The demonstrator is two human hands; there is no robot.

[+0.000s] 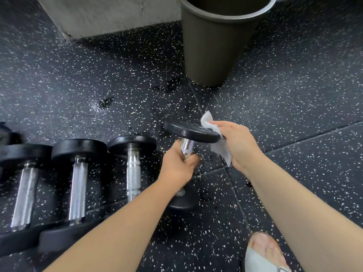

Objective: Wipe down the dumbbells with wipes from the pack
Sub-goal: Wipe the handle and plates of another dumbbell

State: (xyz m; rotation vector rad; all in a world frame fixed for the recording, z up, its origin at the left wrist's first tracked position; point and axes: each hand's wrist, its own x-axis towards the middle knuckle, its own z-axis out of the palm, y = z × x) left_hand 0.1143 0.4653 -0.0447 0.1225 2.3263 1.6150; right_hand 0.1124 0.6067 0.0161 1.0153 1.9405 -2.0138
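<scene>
Dumbbell (191, 132) upright, slightly tilted, lower end at the floor (294, 95), just right of three other dumbbells (78, 183). I note left hand (179, 166) clenched round its metal handle; right hand (239, 143) fingers pinch a white wipe (209, 122) on the top plate's rim.

Black rubber floor (294, 85) flecked white, seamed into tiles, with wet patches (106, 102) beyond the fingers (222, 123); farther off, a dark tapered bin (214, 46) and a concrete pillar base (102, 14).
</scene>
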